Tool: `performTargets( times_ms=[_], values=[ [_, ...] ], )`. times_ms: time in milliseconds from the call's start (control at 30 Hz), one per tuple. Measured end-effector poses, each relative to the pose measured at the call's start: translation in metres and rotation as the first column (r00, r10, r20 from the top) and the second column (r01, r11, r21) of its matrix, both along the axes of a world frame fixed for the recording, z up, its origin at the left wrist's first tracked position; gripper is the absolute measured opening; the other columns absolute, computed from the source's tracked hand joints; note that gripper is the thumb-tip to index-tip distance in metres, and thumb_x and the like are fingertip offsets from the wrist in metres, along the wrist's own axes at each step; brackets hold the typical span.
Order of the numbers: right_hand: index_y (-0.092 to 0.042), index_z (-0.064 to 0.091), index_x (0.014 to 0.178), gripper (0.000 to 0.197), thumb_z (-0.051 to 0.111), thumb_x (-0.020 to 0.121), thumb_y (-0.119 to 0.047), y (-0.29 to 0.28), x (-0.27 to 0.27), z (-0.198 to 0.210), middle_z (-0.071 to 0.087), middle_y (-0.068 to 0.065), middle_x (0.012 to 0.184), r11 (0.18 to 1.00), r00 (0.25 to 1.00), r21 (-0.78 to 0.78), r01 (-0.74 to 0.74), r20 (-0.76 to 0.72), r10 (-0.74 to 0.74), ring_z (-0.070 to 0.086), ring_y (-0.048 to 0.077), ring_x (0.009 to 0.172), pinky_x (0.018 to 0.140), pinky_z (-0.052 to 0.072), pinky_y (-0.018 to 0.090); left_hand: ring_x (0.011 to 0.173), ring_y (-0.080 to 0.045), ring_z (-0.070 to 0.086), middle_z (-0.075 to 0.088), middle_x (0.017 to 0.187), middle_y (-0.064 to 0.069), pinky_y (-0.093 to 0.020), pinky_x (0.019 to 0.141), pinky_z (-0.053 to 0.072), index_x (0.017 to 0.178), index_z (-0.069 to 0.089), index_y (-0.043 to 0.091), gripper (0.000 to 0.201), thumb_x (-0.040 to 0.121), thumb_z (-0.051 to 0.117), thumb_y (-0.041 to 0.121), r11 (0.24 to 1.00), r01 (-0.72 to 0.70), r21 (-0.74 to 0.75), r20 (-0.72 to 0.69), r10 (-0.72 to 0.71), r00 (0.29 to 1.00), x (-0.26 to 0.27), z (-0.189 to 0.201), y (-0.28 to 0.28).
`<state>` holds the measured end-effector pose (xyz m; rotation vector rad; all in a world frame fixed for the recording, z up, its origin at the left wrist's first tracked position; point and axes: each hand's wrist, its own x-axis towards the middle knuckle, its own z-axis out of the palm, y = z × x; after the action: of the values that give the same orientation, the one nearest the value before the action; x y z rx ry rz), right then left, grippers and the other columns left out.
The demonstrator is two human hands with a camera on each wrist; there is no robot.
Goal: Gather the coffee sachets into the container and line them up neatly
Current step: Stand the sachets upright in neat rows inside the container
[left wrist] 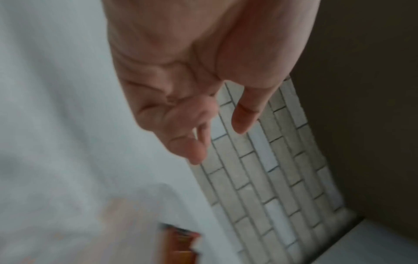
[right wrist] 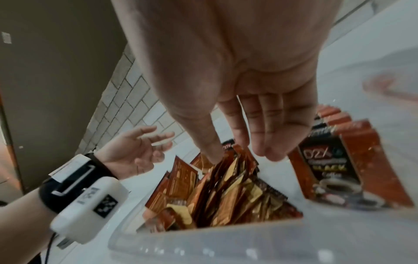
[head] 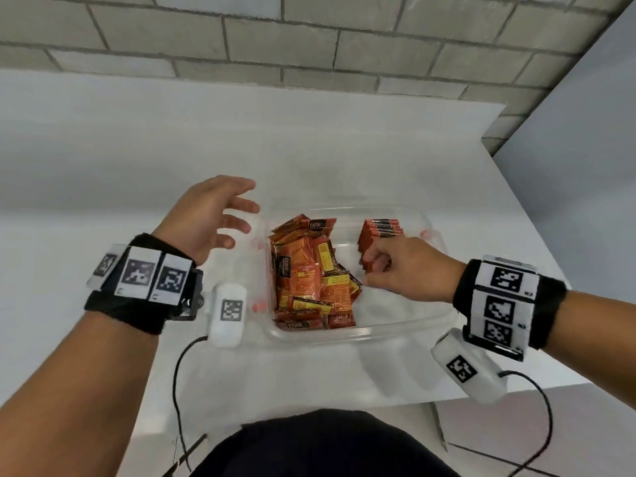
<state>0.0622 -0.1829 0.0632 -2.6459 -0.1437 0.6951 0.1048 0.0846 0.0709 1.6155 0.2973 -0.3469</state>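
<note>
A clear plastic container (head: 344, 339) stands on the white table. Its left half holds a loose pile of orange-red coffee sachets (head: 309, 277), also seen in the right wrist view (right wrist: 221, 192). Several sachets stand in a neat upright row (head: 382, 230) at its back right, their fronts showing (right wrist: 339, 169). My right hand (head: 375, 266) reaches into the container between pile and row, fingers pointing down and holding nothing (right wrist: 239, 155); the thumb tip touches the pile. My left hand (head: 220, 218) hovers just left of the container, fingers spread and empty (left wrist: 217, 141).
The container's near rim (right wrist: 226, 237) is close under my right wrist. Orange latches (head: 260, 308) sit on its sides. A tiled brick wall (head: 309, 39) runs behind the table; the table's right edge (head: 537, 235) is near the container. Wrist cables (head: 177, 383) hang at the front.
</note>
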Motion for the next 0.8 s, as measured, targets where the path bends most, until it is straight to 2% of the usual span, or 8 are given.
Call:
performTargets(
  times_ms=[167,267,333,433,500,600,700,800],
  values=[
    [-0.008,0.052,0.13,0.044,0.062,0.09,-0.026,0.024,0.008,-0.013,0.065,0.004,0.116,1.0,0.997,-0.006,-0.003,-0.083,0.003,0.059,0.018,0.105,0.087,0.046,0.025,0.069,-0.019,0.061,0.063,0.099,-0.006,-0.025,0.047,0.041,0.101,0.063,0.019,0.018,0.09,0.061,0.032,0.987,0.082,0.139,-0.13,-0.064,0.989,-0.016,-0.043,0.01],
    [-0.01,0.05,0.132,0.045,0.061,0.091,-0.024,0.036,0.017,-0.014,0.062,0.007,0.12,1.0,0.991,-0.023,0.0,-0.131,-0.003,0.064,0.02,0.093,0.062,0.046,0.014,0.066,-0.018,0.059,0.062,0.097,-0.006,-0.025,0.047,0.045,0.108,0.06,0.018,0.023,0.087,0.067,0.026,0.99,0.096,0.104,-0.142,-0.08,0.987,-0.02,-0.054,0.005],
    [-0.013,0.05,0.129,0.046,0.066,0.087,-0.019,0.043,0.02,-0.015,0.064,0.008,0.114,1.0,0.989,-0.02,0.012,-0.15,-0.015,0.067,0.022,0.087,0.059,0.05,0.022,0.066,-0.019,0.058,0.063,0.098,-0.009,-0.027,0.049,0.047,0.112,0.057,0.018,0.027,0.087,0.067,0.02,0.993,0.089,0.081,-0.133,-0.078,0.988,-0.022,-0.058,0.004],
    [-0.014,0.051,0.121,0.044,0.07,0.082,-0.009,0.047,0.026,-0.022,0.068,0.019,0.099,0.984,0.965,0.092,0.155,-0.227,-0.131,0.068,0.029,0.079,0.08,0.057,0.041,0.064,-0.019,0.058,0.063,0.097,-0.01,-0.026,0.049,0.049,0.112,0.057,0.018,0.028,0.086,0.068,0.018,0.996,0.077,0.041,-0.114,-0.072,0.991,-0.022,-0.059,0.005],
    [-0.013,0.051,0.119,0.039,0.067,0.084,-0.005,0.05,0.027,-0.024,0.067,0.022,0.088,0.951,0.942,0.172,0.257,-0.266,-0.206,0.063,0.027,0.07,0.074,0.056,0.041,0.062,-0.019,0.058,0.063,0.094,-0.01,-0.026,0.048,0.05,0.112,0.057,0.017,0.028,0.086,0.069,0.018,0.997,0.074,0.021,-0.109,-0.071,0.992,-0.023,-0.06,0.006],
    [-0.011,0.053,0.118,0.026,0.056,0.093,-0.018,0.056,0.029,-0.023,0.059,0.008,0.08,0.902,0.921,0.235,0.361,-0.245,-0.304,0.053,0.016,0.063,0.055,0.048,0.027,0.059,-0.018,0.058,0.062,0.091,-0.009,-0.025,0.048,0.05,0.115,0.057,0.016,0.031,0.086,0.069,0.018,0.997,0.072,0.0,-0.101,-0.072,0.992,-0.023,-0.062,0.007],
    [-0.014,0.055,0.112,0.032,0.052,0.095,-0.041,0.061,0.032,-0.021,0.058,0.004,0.085,0.909,0.92,0.21,0.361,-0.242,-0.31,0.052,0.013,0.069,0.06,0.043,0.024,0.061,-0.018,0.058,0.062,0.091,-0.009,-0.025,0.049,0.051,0.115,0.056,0.016,0.032,0.086,0.069,0.018,0.997,0.074,-0.011,-0.095,-0.075,0.993,-0.023,-0.064,0.008],
    [-0.017,0.05,0.112,0.04,0.063,0.086,-0.045,0.067,0.033,-0.022,0.054,0.005,0.077,0.919,0.903,0.173,0.354,-0.317,-0.289,0.051,0.016,0.067,0.052,0.042,0.025,0.064,-0.019,0.059,0.063,0.093,-0.01,-0.025,0.049,0.05,0.115,0.057,0.016,0.033,0.085,0.07,0.02,0.997,0.079,-0.018,-0.09,-0.08,0.993,-0.022,-0.065,0.008]
  ],
)
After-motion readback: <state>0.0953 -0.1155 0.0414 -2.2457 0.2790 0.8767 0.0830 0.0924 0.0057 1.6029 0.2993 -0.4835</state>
